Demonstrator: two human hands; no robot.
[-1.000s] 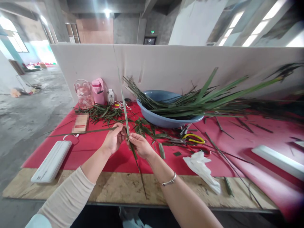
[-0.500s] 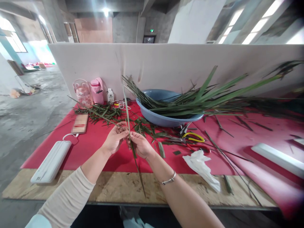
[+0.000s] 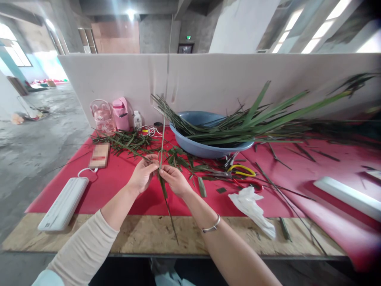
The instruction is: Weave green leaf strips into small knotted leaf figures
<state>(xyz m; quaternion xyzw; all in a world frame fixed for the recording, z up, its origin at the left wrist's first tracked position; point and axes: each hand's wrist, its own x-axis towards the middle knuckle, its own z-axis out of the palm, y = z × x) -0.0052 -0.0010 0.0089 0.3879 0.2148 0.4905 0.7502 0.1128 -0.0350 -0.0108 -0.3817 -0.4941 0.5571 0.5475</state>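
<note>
Over the red table cover (image 3: 125, 186), left hand (image 3: 143, 176) and right hand (image 3: 175, 180) stay pinched together on the long green leaf strip (image 3: 163, 186), now swung upright with its side strand gone.

Long green leaf strip (image 3: 162, 143), near-upright

A card (image 3: 99, 155) on the tabletop (image 3: 89, 234) is blurred out — the long leaves (image 3: 297, 115) are cut off at the right edge.
</note>
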